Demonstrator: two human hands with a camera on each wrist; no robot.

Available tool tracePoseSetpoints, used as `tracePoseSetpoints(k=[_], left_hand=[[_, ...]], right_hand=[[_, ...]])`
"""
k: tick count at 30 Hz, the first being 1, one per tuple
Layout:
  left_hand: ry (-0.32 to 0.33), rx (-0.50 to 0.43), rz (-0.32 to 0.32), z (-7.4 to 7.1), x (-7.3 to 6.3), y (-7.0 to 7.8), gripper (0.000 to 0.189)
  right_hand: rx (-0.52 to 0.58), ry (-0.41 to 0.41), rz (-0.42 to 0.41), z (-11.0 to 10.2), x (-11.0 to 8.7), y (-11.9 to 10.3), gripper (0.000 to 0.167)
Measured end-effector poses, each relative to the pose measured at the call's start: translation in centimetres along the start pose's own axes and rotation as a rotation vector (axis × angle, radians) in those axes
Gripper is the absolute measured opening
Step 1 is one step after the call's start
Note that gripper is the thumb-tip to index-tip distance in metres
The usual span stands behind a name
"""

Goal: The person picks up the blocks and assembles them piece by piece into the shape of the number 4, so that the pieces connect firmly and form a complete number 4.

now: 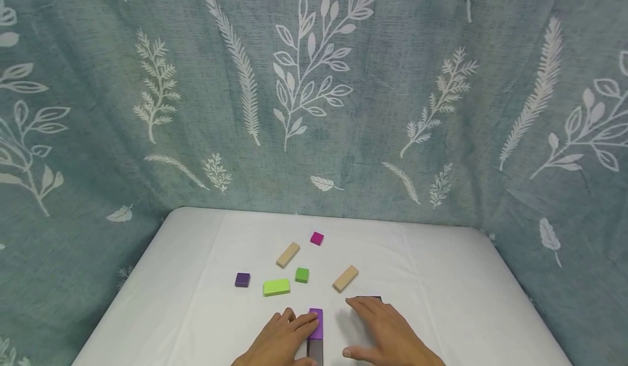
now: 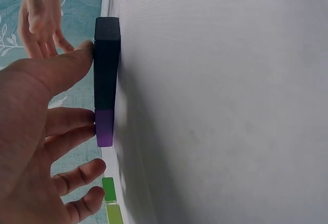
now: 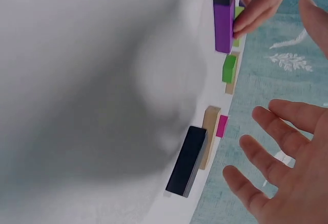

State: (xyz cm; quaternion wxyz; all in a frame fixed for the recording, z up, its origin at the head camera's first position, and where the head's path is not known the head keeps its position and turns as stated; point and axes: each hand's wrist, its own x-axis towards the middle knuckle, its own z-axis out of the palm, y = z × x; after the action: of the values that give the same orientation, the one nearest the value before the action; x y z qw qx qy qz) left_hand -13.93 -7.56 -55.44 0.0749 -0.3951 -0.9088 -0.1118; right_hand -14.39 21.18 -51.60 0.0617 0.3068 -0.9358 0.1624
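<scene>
My left hand [image 1: 277,339] rests its fingertips on a purple block [image 1: 318,332], with the thumb touching a dark block [image 2: 106,73]. The purple and dark blocks lie end to end in one straight line on the table. To the right, my right hand [image 1: 387,333] hovers with spread fingers and holds nothing. Just beyond it lies another dark block [image 3: 185,161], mostly hidden by the hand in the head view.
Beyond the hands on the white table [image 1: 216,328] lie a lime block [image 1: 277,287], a green block [image 1: 302,275], a dark purple block [image 1: 242,280], a magenta block [image 1: 316,238] and two wooden blocks, one farther back [image 1: 288,255]. A leaf-patterned curtain [image 1: 196,109] surrounds the table.
</scene>
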Motion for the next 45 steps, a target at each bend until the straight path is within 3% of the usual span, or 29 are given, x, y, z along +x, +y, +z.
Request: tracePoseSetpoints(k=[6, 15, 27, 35, 45], left_hand=[[-0.060, -0.011, -0.026, -0.2, 0.1, 0.0, 0.076], [-0.136, -0.066, -0.083, -0.5, 0.3, 0.2, 0.075], [-0.220, -0.118, -0.148, -0.9, 0.8, 0.4, 0.071], [-0.155, -0.070, -0.106, -0.7, 0.5, 0.3, 0.073], [-0.154, -0.069, -0.105, -0.7, 0.4, 0.3, 0.074]], right_hand=[[0.056, 0.005, 0.066, 0.0, 1.2, 0.7, 0.088], [0.137, -0.060, 0.135, -0.2, 4.2, 2.0, 0.086], [0.158, -0.098, 0.102, 0.7, 7.6, 3.1, 0.082], [0.172, -0.100, 0.096, 1.0, 9.4, 3.2, 0.080], [0.293, -0.099, 0.104, 2.5, 11.3, 3.6, 0.082]])
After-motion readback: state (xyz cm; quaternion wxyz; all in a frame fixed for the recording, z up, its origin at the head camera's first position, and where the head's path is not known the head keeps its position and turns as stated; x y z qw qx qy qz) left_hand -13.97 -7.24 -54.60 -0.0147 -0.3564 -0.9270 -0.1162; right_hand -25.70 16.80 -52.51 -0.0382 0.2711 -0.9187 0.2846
